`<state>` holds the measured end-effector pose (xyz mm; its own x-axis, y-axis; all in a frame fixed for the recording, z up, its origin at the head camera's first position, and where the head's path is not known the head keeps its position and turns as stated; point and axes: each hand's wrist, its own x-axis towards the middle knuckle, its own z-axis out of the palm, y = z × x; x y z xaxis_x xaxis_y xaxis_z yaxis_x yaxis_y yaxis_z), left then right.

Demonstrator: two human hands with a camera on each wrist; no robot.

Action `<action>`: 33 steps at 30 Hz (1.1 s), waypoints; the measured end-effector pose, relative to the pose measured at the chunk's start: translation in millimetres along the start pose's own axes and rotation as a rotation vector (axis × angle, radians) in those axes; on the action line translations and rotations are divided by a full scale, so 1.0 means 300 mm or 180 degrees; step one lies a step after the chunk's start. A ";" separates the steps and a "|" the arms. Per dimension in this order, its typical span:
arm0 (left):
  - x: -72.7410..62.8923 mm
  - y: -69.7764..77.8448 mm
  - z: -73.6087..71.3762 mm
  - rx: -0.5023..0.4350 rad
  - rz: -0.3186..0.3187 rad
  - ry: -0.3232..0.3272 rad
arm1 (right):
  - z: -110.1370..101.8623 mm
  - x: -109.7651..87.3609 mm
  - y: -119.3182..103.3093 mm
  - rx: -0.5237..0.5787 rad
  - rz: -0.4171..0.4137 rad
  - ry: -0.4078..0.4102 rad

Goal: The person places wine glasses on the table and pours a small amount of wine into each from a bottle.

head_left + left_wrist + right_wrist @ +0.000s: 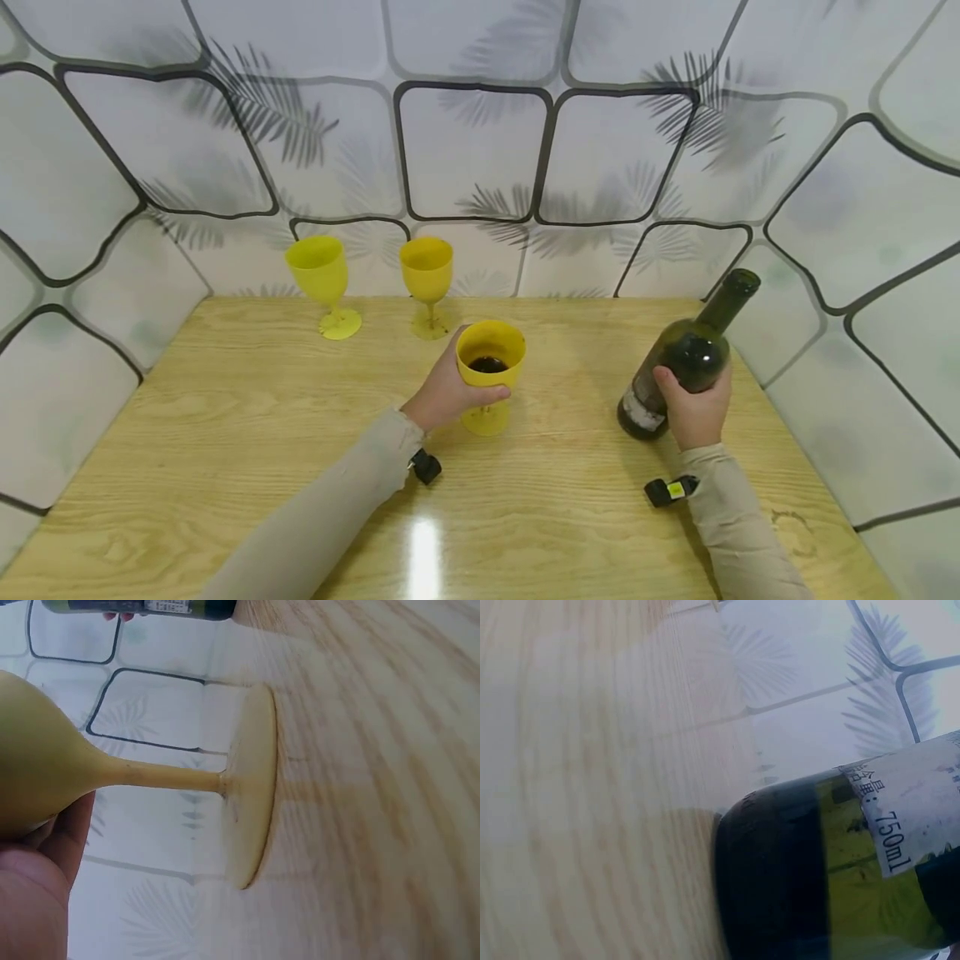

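Observation:
My left hand (442, 390) grips the bowl of a yellow goblet (487, 421), thumb across its front. Dark liquid (488, 365) lies in the bottom of the bowl. In the left wrist view the goblet's stem (161, 776) and round foot (251, 787) are upright, the foot at the tabletop; whether it touches is hard to tell. At the right, my right hand (697, 410) holds a dark green wine bottle (682, 354) round its body. Its neck is uncapped. The right wrist view shows the bottle's white label (907, 810) and its base close to the wood.
Two more yellow goblets stand at the back of the wooden table (225, 433): a greenish-yellow goblet (322, 275) at left and another goblet (427, 271) right of it. A patterned wall (472, 158) encloses the back and sides. A ring-shaped stain (793, 533) marks the right front.

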<state>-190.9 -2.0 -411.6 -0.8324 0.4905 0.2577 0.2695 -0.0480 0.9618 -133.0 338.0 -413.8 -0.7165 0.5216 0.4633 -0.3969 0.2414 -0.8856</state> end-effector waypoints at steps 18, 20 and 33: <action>-0.083 0.012 -0.002 -0.0043 -0.0714 -0.0014 | -0.004 -0.002 0.003 -0.0004 0.0006 -0.0010; -0.094 0.017 0.006 -0.0057 -0.0670 0.0036 | -0.004 -0.004 0.004 -0.0034 0.0001 -0.0009; -0.075 0.030 0.038 0.0310 -0.0462 0.0140 | -0.003 0.003 0.007 0.0112 -0.0071 0.0002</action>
<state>-164.3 -3.6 -409.7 -0.8858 0.4476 0.1226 0.1887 0.1061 0.9763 -133.9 339.8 -415.3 -0.7069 0.5168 0.4829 -0.4327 0.2241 -0.8733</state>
